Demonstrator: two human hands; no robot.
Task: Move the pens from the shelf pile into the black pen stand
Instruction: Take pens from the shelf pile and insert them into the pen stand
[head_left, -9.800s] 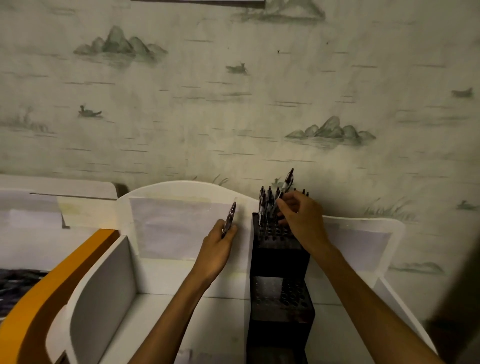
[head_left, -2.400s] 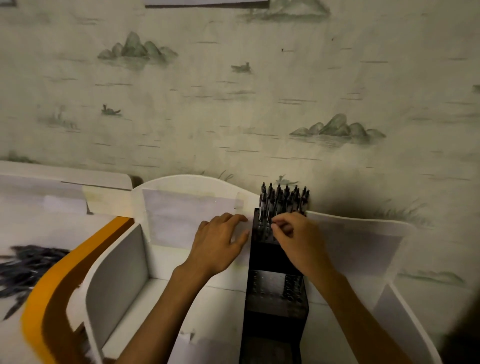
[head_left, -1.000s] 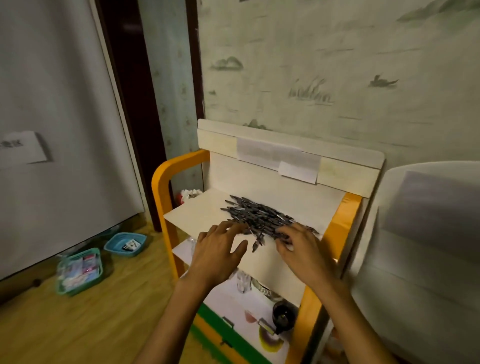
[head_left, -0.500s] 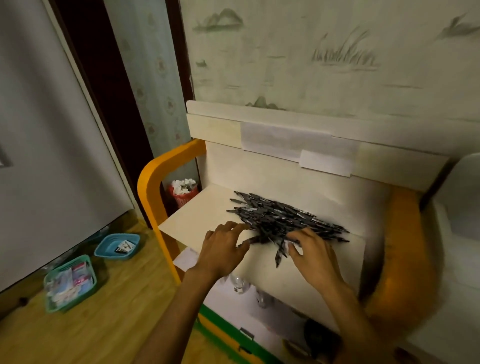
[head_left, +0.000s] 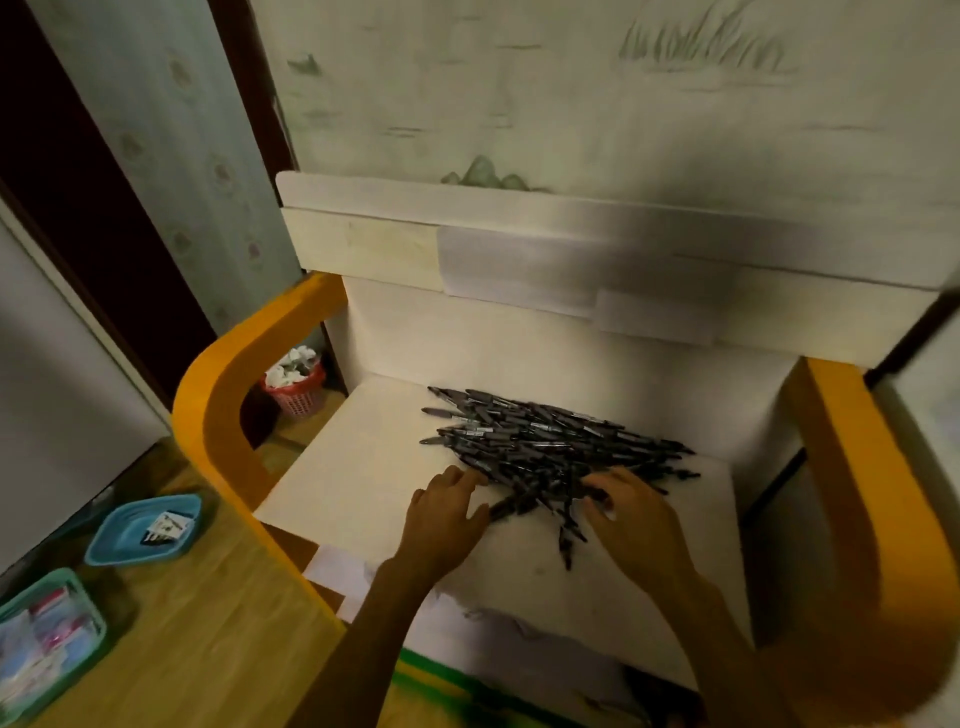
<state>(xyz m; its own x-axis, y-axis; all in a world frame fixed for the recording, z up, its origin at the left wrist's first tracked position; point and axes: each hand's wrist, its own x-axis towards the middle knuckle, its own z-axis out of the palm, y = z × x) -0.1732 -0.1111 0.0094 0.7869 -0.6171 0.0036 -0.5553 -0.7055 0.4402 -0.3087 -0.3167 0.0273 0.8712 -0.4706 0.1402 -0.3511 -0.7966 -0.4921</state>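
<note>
A pile of several dark pens lies on the pale top shelf of a small orange-framed rack. Both my hands are at the pile's near edge. My left hand lies with its fingers stretched out, the tips touching the nearest pens. My right hand has its fingers curled over the pens, and its thumb and forefinger pinch one of them. A few pens stick out toward me between the hands. The black pen stand is out of view.
The rack's orange side arms rise left and right of the shelf, with a back panel behind. On the wooden floor to the left are a red basket, a blue tray and a green tray.
My view swung from the pen stand to the rack on the left. Both hands left the stand and came down on the near edge of the pen pile.
</note>
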